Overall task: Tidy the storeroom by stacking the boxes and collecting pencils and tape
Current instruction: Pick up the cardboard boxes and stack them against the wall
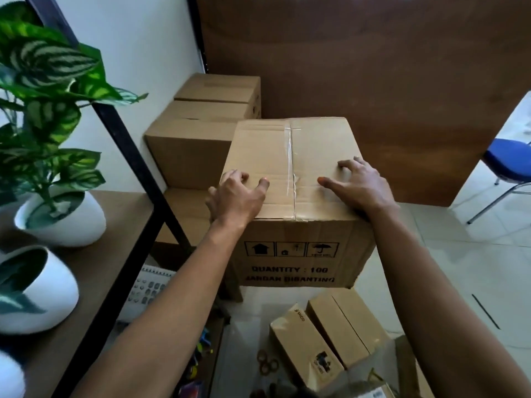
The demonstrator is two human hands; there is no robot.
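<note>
Boxes: I count two stacked boxes (201, 130) by the wall at left, one big taped carton (290, 179) in the middle with its long axis and tape seam running away from me, and two small boxes (327, 334) on the floor below. My left hand (238, 196) presses the carton's near left corner, fingers bent; my right hand (356, 186) lies spread on its top. Tape rolls (267, 363) sit beside the small boxes.

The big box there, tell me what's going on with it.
A person has both hands on top of the big cardboard box: left hand near its left edge, right hand on the right half. More boxes are stacked behind it by the wall. Smaller boxes and tape rolls lie on the floor.
</note>
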